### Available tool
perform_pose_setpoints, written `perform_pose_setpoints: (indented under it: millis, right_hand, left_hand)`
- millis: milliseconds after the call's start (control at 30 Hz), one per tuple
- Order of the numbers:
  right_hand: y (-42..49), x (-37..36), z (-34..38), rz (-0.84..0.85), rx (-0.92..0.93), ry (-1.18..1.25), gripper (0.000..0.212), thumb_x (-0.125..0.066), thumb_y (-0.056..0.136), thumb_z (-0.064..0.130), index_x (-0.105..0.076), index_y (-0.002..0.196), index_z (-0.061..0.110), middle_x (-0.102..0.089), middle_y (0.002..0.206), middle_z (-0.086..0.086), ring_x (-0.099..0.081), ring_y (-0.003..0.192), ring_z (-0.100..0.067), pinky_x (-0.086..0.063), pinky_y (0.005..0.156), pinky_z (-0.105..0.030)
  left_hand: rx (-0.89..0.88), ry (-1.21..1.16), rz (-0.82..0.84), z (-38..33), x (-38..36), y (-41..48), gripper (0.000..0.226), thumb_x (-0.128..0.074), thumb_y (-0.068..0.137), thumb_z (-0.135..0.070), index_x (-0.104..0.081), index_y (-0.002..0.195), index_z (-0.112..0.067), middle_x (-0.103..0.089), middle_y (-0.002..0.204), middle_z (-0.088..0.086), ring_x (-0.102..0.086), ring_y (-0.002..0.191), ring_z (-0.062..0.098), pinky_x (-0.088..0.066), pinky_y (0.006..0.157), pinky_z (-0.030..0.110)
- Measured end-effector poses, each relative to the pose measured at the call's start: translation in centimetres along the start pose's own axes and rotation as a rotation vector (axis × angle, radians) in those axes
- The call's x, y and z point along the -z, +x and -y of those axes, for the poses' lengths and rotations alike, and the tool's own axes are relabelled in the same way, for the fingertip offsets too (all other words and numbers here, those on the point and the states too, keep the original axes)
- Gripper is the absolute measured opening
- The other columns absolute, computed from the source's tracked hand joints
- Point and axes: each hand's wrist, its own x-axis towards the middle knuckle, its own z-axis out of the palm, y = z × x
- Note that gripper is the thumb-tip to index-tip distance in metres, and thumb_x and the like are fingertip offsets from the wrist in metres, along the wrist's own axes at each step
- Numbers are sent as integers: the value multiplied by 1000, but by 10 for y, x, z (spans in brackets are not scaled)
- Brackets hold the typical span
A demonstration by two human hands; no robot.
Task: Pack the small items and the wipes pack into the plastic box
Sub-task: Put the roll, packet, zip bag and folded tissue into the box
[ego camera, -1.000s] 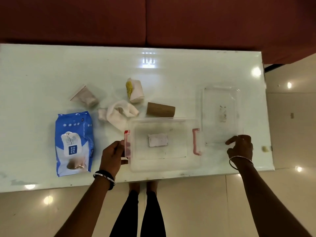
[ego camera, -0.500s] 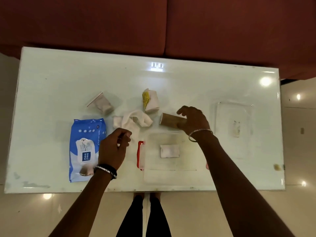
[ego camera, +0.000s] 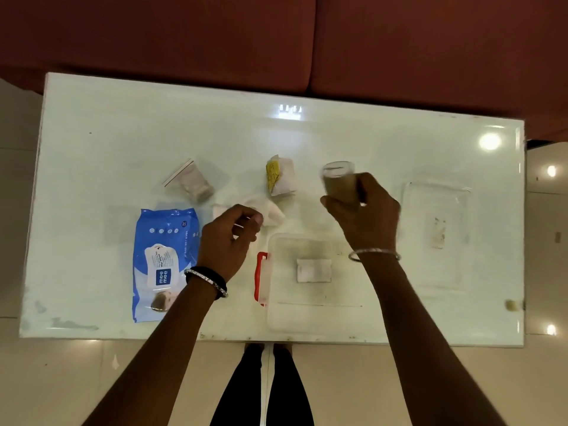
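tube (ego camera: 339,186) raised in right hand (ego camera: 365,216), lid (ego camera: 436,232) beside

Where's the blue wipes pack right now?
In the head view, the blue wipes pack lies flat on the left part of the white table, just left of the left hand and the plastic box.

Motion-blurred: brown tube (ego camera: 339,183) beyond plastic box (ego camera: 310,318), lower end hidden in right hand (ego camera: 365,221). Box's right side hidden under that forearm. Beyond box's left corner, white cloth (ego camera: 273,214) partly behind left hand (ego camera: 227,242).
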Motion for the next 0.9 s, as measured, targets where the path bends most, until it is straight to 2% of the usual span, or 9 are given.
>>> perform_pose_setpoints:
  millis: [100,167,233,300,367,467,567,667,900]
  right_hand:
    - [-48,23,3,-40,-112,296,33,-81,67,50,-65,89,32,-72,80,19,-67,74,3,-50,58,-8]
    - [-79,24,-4,55,-197,384,34,-83,68,48,-66,95,37,-71,85,29,-67,77,11,-48,56,-3]
    - [-104,14,-15,183,-271,388,35,-79,70,50,-67,100,35,-73,86,23,-66,78,11,-47,56,-2]
    - [-120,-3,-27,334,-339,324,38,-75,77,47,-66,108,26,-73,93,14,-66,80,4,-47,58,-5]
    - [-125,-23,-38,495,-432,256,38,-71,84,39,-61,114,18,-70,105,1,-65,85,-7,-50,63,-12]
    - [-117,-49,-41,580,-537,216,43,-73,84,28,-55,118,10,-66,115,-8,-64,93,-23,-56,79,-36]
    - [-100,-68,-36,550,-563,202,54,-80,76,26,-51,118,8,-66,114,-9,-64,96,-24,-53,81,-35]
    - [-86,-78,-33,535,-557,97,56,-84,70,38,-62,112,9,-70,108,-7,-65,101,-26,-49,79,-30]
    - [-91,-83,-34,347,-506,50,39,-88,63,40,-79,89,12,-78,85,-6,-71,82,-23,-49,69,-23]
  left_hand:
    - [52,5,114,1,-1,-14,20,-65,86,-37,-67,96,-20,-71,85,-5,-70,75,10,-59,67,30]
    - [90,37,164,3,-1,-22,26,-70,80,-43,-67,98,-25,-70,87,-10,-68,75,3,-52,64,14]
    - [117,78,186,6,-1,-28,28,-74,75,-44,-66,98,-29,-68,88,-14,-64,77,-4,-45,61,2]
    - [124,94,196,8,-2,-33,25,-76,75,-40,-64,97,-33,-68,89,-15,-63,77,-8,-43,60,0]
    - [134,93,189,9,-3,-35,21,-75,77,-37,-64,95,-35,-69,87,-16,-64,76,-6,-45,61,3]
    - [175,49,190,10,-5,-36,20,-75,79,-31,-66,97,-31,-69,90,-12,-68,78,5,-57,66,25]
    - [212,-14,192,8,-7,-37,18,-75,80,-25,-66,96,-28,-69,91,-4,-70,79,17,-61,62,33]
    - [240,-41,176,6,-8,-38,17,-74,81,-22,-67,97,-25,-68,90,1,-70,77,20,-61,62,33]
    - [263,-29,167,5,-8,-37,16,-75,80,-24,-69,95,-25,-69,83,-4,-71,74,21,-61,65,34]
